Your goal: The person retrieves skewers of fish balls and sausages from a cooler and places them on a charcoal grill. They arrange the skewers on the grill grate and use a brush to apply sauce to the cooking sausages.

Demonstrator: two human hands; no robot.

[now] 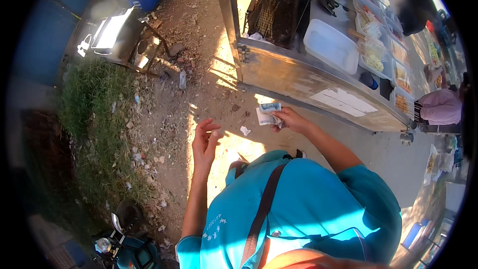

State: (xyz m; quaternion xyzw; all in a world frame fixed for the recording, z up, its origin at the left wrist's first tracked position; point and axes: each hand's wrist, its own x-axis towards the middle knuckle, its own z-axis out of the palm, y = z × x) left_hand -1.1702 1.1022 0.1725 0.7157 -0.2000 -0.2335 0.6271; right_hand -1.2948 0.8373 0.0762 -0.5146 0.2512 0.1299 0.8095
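In my right hand (293,120) are a few banknotes (267,118), pinched between thumb and fingers. One note is bluish green, and paler paper shows below it. My left hand (204,142) is raised to the left of the notes, apart from them. Its fingers are loosely bent and spread, with nothing seen in them. Beyond my right hand stands the metal side of a food stall cart (279,72), close to the notes but not touching them.
On the cart are a white plastic tray (331,46), skewers (269,12) over a dark grill, and several food trays. A person in pink (440,106) is at the right. A metal stove stand (117,35), weeds (99,104) and a parked motorbike (127,249) lie left.
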